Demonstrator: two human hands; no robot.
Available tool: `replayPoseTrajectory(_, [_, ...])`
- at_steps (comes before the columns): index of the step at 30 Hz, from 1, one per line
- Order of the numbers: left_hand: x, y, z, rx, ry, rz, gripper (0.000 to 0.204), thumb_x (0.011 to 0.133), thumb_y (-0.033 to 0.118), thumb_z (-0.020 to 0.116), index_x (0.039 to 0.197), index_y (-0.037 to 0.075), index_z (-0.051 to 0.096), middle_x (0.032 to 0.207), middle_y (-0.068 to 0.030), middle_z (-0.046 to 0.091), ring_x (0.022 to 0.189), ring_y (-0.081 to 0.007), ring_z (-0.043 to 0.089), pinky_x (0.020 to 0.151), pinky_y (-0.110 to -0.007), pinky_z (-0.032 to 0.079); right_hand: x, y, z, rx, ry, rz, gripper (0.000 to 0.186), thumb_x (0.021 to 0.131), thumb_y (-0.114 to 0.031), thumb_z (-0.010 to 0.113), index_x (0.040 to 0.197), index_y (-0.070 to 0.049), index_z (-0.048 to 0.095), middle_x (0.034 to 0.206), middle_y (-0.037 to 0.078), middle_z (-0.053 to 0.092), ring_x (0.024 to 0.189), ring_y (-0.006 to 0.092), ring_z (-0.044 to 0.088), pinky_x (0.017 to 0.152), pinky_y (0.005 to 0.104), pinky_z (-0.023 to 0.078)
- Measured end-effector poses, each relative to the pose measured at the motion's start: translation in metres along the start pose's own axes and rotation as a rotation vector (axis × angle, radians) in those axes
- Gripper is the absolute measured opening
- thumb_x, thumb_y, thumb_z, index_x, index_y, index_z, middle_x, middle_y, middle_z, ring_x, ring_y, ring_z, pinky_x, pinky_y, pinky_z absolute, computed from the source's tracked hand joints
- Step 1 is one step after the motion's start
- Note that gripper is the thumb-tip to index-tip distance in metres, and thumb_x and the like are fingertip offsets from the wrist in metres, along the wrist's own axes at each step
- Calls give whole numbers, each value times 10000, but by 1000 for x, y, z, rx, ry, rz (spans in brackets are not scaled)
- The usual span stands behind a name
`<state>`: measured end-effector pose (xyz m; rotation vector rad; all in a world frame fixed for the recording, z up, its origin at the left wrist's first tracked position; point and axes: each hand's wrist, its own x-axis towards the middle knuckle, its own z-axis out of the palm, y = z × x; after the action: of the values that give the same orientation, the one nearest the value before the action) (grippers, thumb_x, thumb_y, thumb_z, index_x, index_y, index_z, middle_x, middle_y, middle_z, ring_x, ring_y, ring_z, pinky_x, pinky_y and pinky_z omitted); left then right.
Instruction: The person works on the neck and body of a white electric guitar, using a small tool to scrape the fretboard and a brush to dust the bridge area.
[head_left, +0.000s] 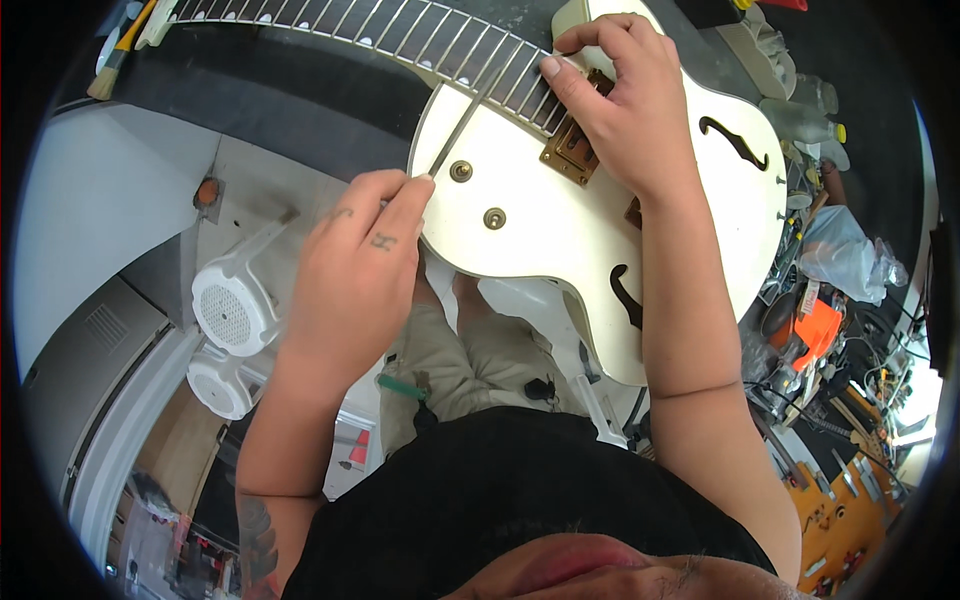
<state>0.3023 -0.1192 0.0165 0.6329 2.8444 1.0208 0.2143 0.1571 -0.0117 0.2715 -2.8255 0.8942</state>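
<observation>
A cream hollow-body electric guitar (540, 235) lies face up, its neck pointing to the far left. Between the fingers of my left hand (355, 250) is a thin metal file (458, 137). The file slants up from that hand, and its far end lies over the frets of the dark fretboard (420, 38). My right hand (635, 110) is bent over the body end of the fretboard, thumb on its surface and index fingertip close by at its far edge. Beneath that palm sits a brass-coloured pickup (572, 152), partly covered. Two metal posts (494, 218) stand on the near side of the top.
A dark workbench (300, 105) carries the guitar. A brush (120, 55) lies at the far left. Clear bottles (800, 120), a plastic bag (845, 245) and mixed tools crowd the right. White stools (235, 310) stand on the floor at the left.
</observation>
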Motion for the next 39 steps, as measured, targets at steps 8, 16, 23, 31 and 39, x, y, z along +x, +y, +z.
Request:
replayPoseTrajectory(8, [41,5,9,-85,127,52,331,1023,-48,696,1347,-9,753,1223,-168,748,1053,-352,761,911,-420,610,2,1,0,35,-7,21,289,987,-329,858,1168,-107,825,1210,61,718,1229,306,585,982,412,560])
replayPoseTrajectory(16, [-2,11,1,-40,64,-60,332,1021,-66,695,1338,5,769,1192,-154,739,966,-322,744,873,-403,612,6,-14,-12,56,-48,46,242,929,-237,840,1064,-53,760,1093,162,652,1125,388,605,1022,482,481])
replayPoseTrajectory(23, [4,15,4,13,101,-55,323,1000,-41,747,1319,4,773,1162,-137,699,916,-276,734,814,-391,608,1,3,-1,56,-7,25,290,993,-331,856,1175,-107,822,1226,60,712,1240,293,583,951,393,589])
replayPoseTrajectory(31, [-7,9,4,27,149,-18,329,972,7,823,1300,21,809,948,-90,671,748,-223,651,661,-350,526,5,-13,-12,42,-43,55,246,930,-243,832,1067,-52,762,1105,160,655,1139,384,605,1031,479,482])
replayPoseTrajectory(39, [-18,4,8,82,160,78,388,954,-15,839,1339,9,807,921,-79,639,725,-205,611,656,-349,509,5,-13,-11,29,-45,56,240,927,-246,836,1060,-59,769,1103,160,655,1129,383,602,1025,480,482])
